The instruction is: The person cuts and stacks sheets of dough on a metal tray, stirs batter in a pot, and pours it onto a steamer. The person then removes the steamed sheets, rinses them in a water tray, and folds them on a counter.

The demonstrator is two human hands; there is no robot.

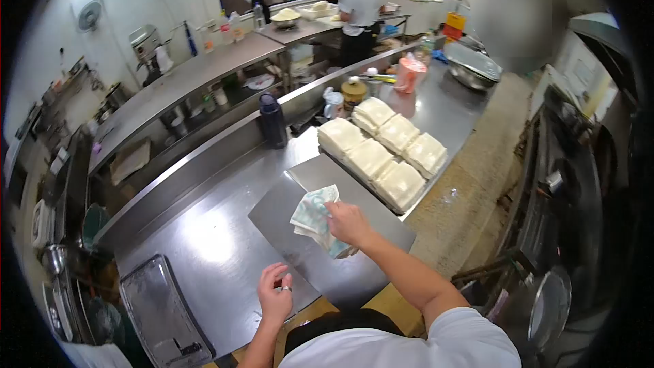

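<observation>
A crumpled white and pale green cloth [315, 212] is gripped in my right hand [349, 223], over a flat grey metal sheet [286, 208] that lies on the steel table [197, 197]. My left hand [274, 293], with a ring on one finger, holds nothing; its fingers are apart and slightly bent near the sheet's lower left edge. Beyond the sheet, several square stacks of white, sheet-like food [368, 158] sit side by side on a tray.
A dark bottle [272, 120] stands by the table's back ledge. At the lower left lies a black-rimmed tray [163, 313]. Jars, a red-pink container [409, 73] and a metal bowl [473, 71] are farther back. Another person [360, 10] stands beyond the counter.
</observation>
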